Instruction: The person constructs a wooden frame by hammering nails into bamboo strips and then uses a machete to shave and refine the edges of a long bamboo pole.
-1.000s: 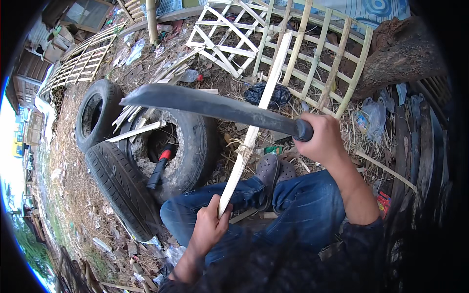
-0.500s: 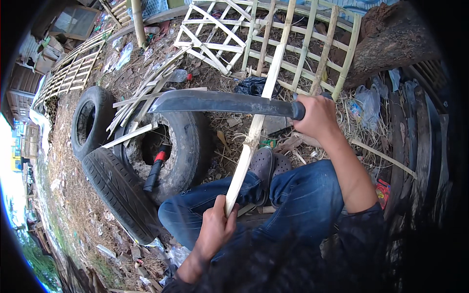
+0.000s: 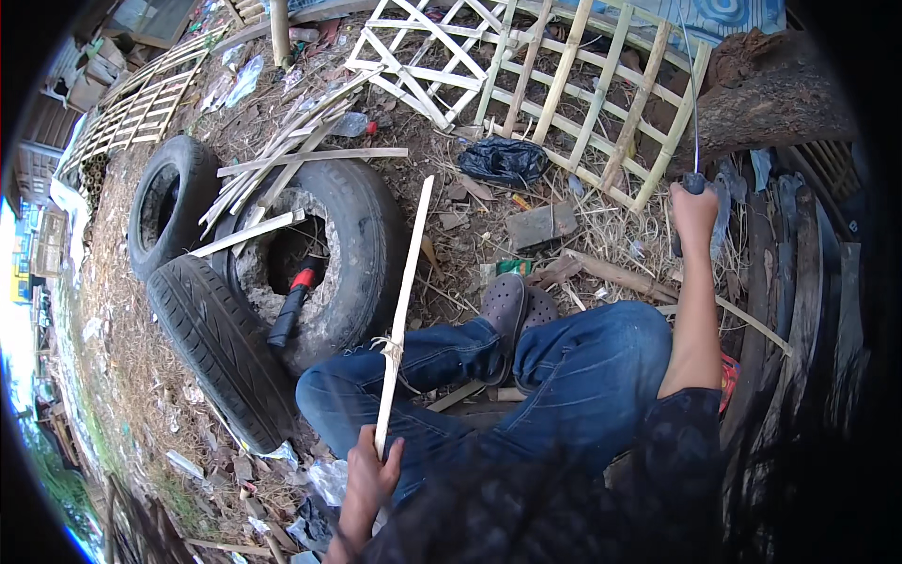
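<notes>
A pale split bamboo strip (image 3: 407, 268) stands up from my left hand (image 3: 372, 475), whose fingers are wrapped round its lower end. Partway along the strip is a knot with frayed fibres (image 3: 390, 349). Off to the right, with the arm stretched out, my right hand (image 3: 695, 218) grips a machete (image 3: 696, 122) by its dark handle. Its blade points away from me and shows nearly edge-on, as a thin line in front of the tree trunk. Blade and strip are well apart. My crossed legs in jeans (image 3: 583, 385) lie between the two hands.
Old tyres (image 3: 371, 244) stand at the left, one filled with concrete and holding a red-and-black handle (image 3: 297, 303). Cut bamboo strips (image 3: 272, 183) lie across it. Ahead are a bamboo lattice (image 3: 587, 103), a black plastic bag (image 3: 503, 160), a block (image 3: 542, 226) and a tree trunk (image 3: 780, 99).
The machete has swung from across the bamboo strip out to the far right, its blade turning to point away. My left hand has shifted left and down, and the strip stands more upright.
</notes>
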Available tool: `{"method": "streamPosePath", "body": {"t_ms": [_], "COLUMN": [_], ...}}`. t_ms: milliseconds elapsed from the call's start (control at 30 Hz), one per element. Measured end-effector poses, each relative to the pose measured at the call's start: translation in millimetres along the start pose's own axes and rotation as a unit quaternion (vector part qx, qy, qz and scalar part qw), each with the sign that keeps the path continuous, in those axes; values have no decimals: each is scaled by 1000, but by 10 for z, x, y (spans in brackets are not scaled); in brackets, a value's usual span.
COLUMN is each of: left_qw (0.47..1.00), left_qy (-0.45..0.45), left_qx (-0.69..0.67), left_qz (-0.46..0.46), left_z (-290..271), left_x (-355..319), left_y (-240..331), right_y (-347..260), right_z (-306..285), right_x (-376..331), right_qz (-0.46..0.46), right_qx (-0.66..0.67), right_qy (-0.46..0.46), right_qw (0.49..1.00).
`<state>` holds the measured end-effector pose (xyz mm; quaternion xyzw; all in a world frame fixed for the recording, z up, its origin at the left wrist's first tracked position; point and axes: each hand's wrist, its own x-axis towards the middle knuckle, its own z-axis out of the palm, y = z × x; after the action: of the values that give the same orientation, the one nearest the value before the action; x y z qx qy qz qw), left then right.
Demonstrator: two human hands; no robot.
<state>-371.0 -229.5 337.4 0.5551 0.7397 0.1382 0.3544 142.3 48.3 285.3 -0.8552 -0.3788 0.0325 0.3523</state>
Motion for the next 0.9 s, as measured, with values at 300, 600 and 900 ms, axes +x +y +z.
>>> {"method": "streamPosePath", "body": {"t_ms": [300, 600, 900], "left_qw": [996, 989, 979], "left_qy": [-16, -83, -172], "left_qx": [-85, -59, -105], "left_qz": [32, 104, 39], "left_z": [2, 112, 162], "left_x": [494, 521, 302], "left_y": [430, 904, 878], "right_y": [-1188, -1436, -1048], "right_z": [-211, -234, -51], "right_x": [-930, -1266, -869], "right_qz": [-220, -409, -322], "right_qx": [80, 12, -67], "right_qy": [-187, -281, -249], "right_qw": [954, 868, 911]}}
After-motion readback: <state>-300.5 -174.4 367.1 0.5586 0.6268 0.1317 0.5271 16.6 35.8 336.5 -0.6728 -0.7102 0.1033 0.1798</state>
